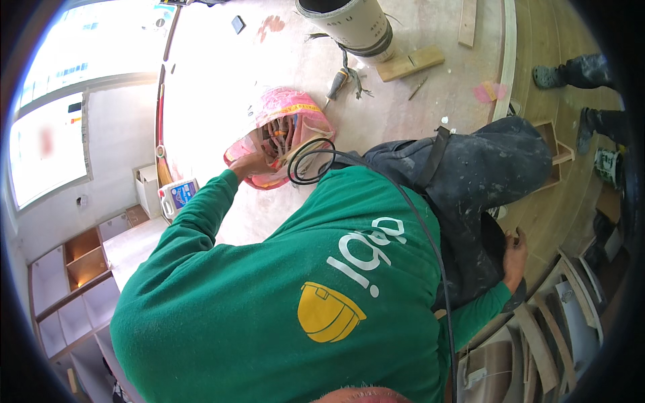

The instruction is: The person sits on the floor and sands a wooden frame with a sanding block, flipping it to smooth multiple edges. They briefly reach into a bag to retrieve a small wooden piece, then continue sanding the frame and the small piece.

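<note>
A pink woven plastic bag [289, 103] lies on its side with its mouth toward me. Several tools [278, 133] with dark and orange handles show inside it. My left hand [254, 165] is at the bag's lower edge, where folds hide some fingers; whether it grips the edge cannot be told. A black cable [312, 161] loops in front of the bag and runs across my green shirt. Beyond the bag lies a screwdriver [337, 85] with a grey and orange handle. My right hand [514, 254] rests beside my dusty dark trouser leg [468, 242], fingers slightly bent and holding nothing visible.
A printed roll [352, 32] tied with dark strips stands near a wooden hand plane [410, 63]. A wood strip [467, 22] lies beyond. Another person's shoe [549, 77] is at right, above an open wooden box [554, 146]. Boards [536, 347] are at lower right; a white jug [177, 196] is left.
</note>
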`<state>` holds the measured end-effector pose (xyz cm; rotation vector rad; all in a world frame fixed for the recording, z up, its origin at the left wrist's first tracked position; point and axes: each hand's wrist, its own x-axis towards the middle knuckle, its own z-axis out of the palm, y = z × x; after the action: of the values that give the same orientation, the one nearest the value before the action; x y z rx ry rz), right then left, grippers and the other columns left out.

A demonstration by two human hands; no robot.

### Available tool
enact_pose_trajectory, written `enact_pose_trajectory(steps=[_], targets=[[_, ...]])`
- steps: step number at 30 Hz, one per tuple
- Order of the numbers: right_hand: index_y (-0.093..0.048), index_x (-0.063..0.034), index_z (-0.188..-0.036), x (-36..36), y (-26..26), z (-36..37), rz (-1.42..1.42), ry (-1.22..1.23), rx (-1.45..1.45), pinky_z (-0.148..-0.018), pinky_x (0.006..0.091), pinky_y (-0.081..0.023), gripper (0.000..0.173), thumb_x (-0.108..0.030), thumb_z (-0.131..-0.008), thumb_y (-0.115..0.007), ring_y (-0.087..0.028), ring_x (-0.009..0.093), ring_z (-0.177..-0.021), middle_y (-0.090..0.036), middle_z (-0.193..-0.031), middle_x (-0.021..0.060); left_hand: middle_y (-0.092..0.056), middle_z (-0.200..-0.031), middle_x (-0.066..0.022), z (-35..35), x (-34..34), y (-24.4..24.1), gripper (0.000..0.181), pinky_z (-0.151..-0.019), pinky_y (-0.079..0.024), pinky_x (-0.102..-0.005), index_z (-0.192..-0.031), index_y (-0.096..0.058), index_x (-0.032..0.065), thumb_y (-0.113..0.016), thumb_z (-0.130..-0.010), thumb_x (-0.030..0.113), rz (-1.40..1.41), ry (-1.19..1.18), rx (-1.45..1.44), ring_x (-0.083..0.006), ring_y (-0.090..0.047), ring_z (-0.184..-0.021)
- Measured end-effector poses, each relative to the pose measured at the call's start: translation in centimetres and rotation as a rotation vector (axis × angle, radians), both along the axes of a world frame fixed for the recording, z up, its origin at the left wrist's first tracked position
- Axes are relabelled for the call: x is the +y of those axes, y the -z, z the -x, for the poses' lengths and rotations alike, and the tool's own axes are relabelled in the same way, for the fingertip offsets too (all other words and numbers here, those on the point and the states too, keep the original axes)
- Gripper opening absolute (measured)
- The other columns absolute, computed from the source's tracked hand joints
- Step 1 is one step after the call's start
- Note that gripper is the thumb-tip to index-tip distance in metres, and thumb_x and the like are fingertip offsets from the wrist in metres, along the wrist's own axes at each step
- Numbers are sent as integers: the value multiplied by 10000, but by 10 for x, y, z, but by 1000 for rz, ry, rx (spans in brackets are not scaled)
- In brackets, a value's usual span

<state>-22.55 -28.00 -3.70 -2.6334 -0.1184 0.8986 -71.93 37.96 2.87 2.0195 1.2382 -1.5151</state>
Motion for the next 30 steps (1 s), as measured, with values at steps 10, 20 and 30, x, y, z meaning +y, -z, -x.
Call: enact_pose_trajectory(steps=[10,20,30], targets=[[-592,-17,-1602,-1,-3,-2,8,24,56,-1000,450,-552,599,-374,-1127,-672,-728,344,-1055,-765,-1163,236,-816,-1114,-177,32,55,27,690,-883,-632,-447,-1403,-688,-5,-787,-970,522,-120,-115,-331,-337,-791,-1033],[-618,-12,-1575,-3,3,-8,0,-2,31,-986,442,-553,592,-378,-1115,-688,-729,333,-1040,-765,-1149,230,-492,-1583,-157,-46,124,-3,614,-983,-615,-642,-1634,-522,114,-584,-1123,449,-86,-835,-620,-399,-564,-1342],[-608,12,-1574,0,4,-13,-19,-45,-27,-868,394,-558,621,-388,-1108,-704,-688,247,-896,-738,-1052,178,-218,-1830,-294,-122,110,-69,1214,-1114,-452,-828,-1793,-234,96,-324,-967,981,-181,-648,-760,-612,-288,-1613]])
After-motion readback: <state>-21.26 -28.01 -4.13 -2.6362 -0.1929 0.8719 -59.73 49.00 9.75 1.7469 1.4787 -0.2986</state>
